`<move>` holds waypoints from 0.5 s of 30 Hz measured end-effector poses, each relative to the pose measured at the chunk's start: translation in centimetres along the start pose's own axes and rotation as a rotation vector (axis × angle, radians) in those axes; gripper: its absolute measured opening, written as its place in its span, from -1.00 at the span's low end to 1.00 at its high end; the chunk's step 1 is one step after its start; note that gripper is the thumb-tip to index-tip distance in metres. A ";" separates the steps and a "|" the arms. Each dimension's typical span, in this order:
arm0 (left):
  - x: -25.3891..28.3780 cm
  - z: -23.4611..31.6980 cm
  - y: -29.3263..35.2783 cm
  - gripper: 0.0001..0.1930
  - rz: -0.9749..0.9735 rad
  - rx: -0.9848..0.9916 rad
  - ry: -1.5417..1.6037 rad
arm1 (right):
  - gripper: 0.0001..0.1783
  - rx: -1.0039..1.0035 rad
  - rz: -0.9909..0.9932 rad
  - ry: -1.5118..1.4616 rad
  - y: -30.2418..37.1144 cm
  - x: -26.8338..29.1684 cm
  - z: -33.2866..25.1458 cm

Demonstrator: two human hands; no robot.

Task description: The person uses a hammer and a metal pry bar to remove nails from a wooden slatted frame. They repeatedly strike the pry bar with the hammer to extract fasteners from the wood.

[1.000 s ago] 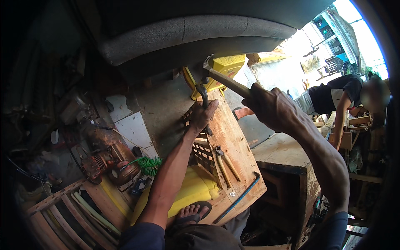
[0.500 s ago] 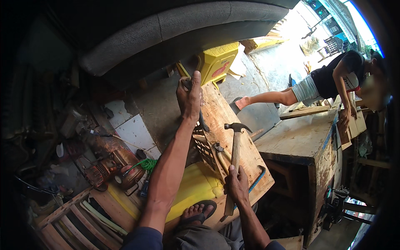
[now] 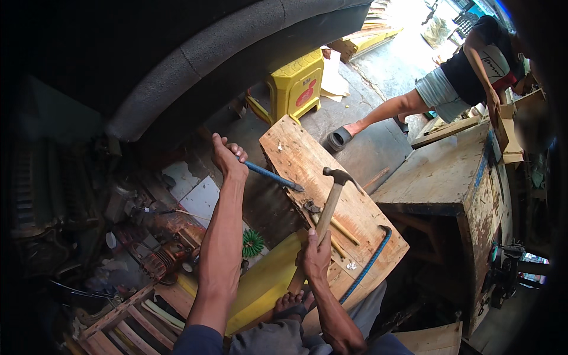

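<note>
My left hand (image 3: 229, 157) is closed round one end of a blue ribbed metal bar (image 3: 269, 173). The bar's flattened dark tip reaches the left edge of a wooden board (image 3: 296, 148); whether it touches the wood I cannot tell. Over the near part of the board, my right hand (image 3: 315, 255) grips a claw hammer (image 3: 331, 204) by its wooden handle, head pointing away from me. Partly beneath the hammer lie pincers (image 3: 345, 232) with yellowish handles. To their right rests a second blue bar (image 3: 370, 260), hooked at its far end.
A yellow plastic stool (image 3: 296, 86) stands beyond the board, below a dark padded piece of furniture (image 3: 219, 47). At right is a worn wooden workbench (image 3: 432, 168), where another person (image 3: 467, 71) handles wood. A rusty motor (image 3: 168, 254) and green coil (image 3: 252, 244) sit at left.
My left hand has moved left and lower, and the bar in it now slants toward the board. My right hand keeps the hammer, shifted slightly left. The view has turned somewhat.
</note>
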State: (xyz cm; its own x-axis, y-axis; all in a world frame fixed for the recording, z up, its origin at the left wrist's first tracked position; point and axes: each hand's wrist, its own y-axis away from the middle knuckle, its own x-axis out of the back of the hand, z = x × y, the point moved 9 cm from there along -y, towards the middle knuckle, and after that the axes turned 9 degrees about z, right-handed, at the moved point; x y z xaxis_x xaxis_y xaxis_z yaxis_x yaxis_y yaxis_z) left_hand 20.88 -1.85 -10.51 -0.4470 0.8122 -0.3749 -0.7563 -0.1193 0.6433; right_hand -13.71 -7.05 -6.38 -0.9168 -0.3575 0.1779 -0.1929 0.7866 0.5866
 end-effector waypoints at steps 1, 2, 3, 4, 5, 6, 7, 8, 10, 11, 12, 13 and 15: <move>3.5 -1.6 -1.7 -0.60 0.022 0.045 0.063 | -0.71 0.034 0.032 -0.162 0.7 0.4 -1.7; 6.3 -2.6 -2.7 -0.59 0.032 0.090 0.126 | -0.69 0.080 0.030 -0.172 0.5 0.3 -2.6; 6.7 -3.1 -2.5 -0.58 -0.027 0.113 0.169 | -0.68 0.129 0.053 -0.177 0.1 1.1 -3.2; 8.8 -3.5 -1.6 -0.57 -0.047 0.139 0.215 | -0.67 0.157 0.063 -0.150 0.5 2.5 -3.0; 10.5 -3.4 -1.5 -0.59 -0.053 0.147 0.213 | -0.66 0.120 0.042 -0.003 0.1 3.6 -2.7; 10.0 -2.5 -0.9 -0.60 -0.082 0.148 0.228 | -0.63 0.175 0.038 0.147 -0.7 5.3 -2.5; 10.4 -1.5 0.0 -0.62 -0.057 0.118 0.193 | -0.59 0.132 0.030 0.228 -1.6 6.9 -2.0; 10.6 -0.5 1.1 -0.63 -0.072 0.090 0.159 | -0.55 0.083 0.020 0.310 -2.2 8.7 -1.4; 10.6 1.7 3.2 -0.64 -0.104 0.018 0.093 | -0.47 -0.010 0.040 0.445 -3.8 13.0 0.8; 11.1 2.1 3.9 -0.64 -0.081 0.017 0.082 | -0.46 -0.038 0.056 0.540 -4.3 14.8 1.4; 11.8 2.4 4.6 -0.64 -0.070 0.034 0.074 | -0.45 -0.066 0.067 0.637 -4.8 16.3 1.7; 12.4 2.8 5.2 -0.64 -0.061 0.050 0.070 | -0.54 0.029 0.032 0.966 -5.5 16.9 0.7; 14.1 2.8 6.3 -0.65 -0.011 0.075 0.062 | -0.66 0.424 0.054 1.212 -5.5 15.5 -2.5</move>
State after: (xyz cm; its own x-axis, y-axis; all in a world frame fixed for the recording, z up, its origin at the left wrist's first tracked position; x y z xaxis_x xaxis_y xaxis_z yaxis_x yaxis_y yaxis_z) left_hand 11.16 10.48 -9.84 -0.4693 0.7758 -0.4218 -0.7245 -0.0652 0.6862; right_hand -25.98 -18.18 -4.84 -0.0680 -0.3720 0.9257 -0.4663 0.8321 0.3001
